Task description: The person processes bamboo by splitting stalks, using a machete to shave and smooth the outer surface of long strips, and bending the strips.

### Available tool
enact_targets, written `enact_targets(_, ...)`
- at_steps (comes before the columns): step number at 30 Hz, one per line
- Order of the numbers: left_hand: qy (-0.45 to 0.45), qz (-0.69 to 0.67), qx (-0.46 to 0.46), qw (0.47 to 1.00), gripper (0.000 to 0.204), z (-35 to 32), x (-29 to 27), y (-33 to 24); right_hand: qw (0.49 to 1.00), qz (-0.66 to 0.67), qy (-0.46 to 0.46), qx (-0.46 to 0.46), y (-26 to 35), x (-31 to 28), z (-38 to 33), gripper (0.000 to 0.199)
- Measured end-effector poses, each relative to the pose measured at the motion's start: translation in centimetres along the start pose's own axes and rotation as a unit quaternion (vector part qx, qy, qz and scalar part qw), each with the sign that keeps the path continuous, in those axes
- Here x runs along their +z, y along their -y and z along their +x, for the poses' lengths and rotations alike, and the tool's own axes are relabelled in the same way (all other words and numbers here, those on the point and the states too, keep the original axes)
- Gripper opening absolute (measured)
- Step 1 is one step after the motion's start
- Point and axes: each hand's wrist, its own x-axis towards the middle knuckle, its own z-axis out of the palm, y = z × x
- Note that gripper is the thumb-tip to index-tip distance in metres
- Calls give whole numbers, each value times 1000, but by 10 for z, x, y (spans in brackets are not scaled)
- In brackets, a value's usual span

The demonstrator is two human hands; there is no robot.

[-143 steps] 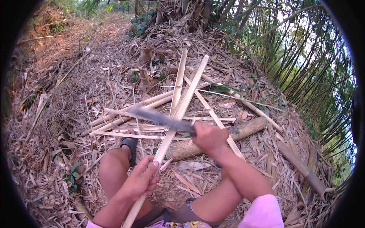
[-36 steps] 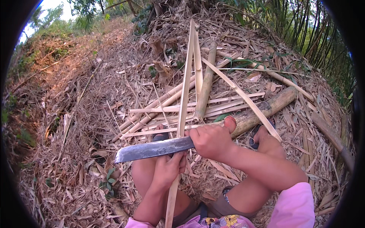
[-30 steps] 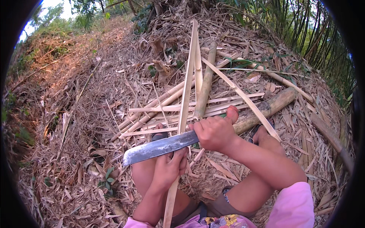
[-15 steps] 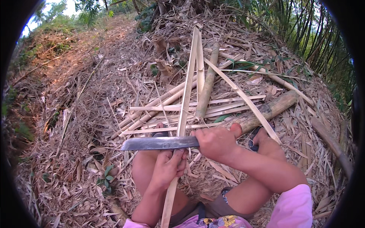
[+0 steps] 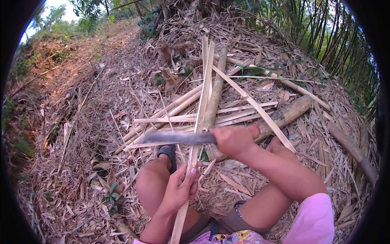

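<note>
My left hand (image 5: 183,185) is closed around a long, pale split bamboo strip (image 5: 203,103), thumb on its upper face. The strip runs from near my lap out over the bamboo pile. In my right hand (image 5: 235,140) is the handle of a machete, fingers wrapped round it. Its broad dark blade (image 5: 174,137) points left and lies across the strip just beyond my left hand. The blade is blurred, so I cannot tell whether its edge touches the strip.
Several split strips (image 5: 254,103) lie crossed ahead, with whole bamboo poles (image 5: 217,85) among them. A thick bamboo log (image 5: 290,113) rests near my right foot. Stumps (image 5: 168,75) stand farther off. Dry leaf litter (image 5: 81,162) covers the ground, and bamboo stems (image 5: 337,44) rise at far right.
My right hand has moved the machete away from me along the strip, leaving a gap beyond my left hand. The strip's far end has come slightly nearer.
</note>
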Motion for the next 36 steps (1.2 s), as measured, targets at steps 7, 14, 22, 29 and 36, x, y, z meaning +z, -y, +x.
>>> enact_targets(7,18,68,23,997,31,-20,-6,11,996,-30,-84,-26,-44,9,11,8)
enact_targets(14,9,33,-10,999,29,-27,-1,4,992,-71,-93,-55,-54,20,17,9)
enact_targets(22,-14,39,-72,997,29,-58,-5,19,988,-76,25,133,-96,21,-6,13)
enact_targets(29,-2,83,-61,995,32,-83,-11,25,993,-54,26,105,-101,29,7,8)
enact_targets(36,-13,122,12,992,27,-92,-16,46,981,-76,97,149,-111,26,3,15)
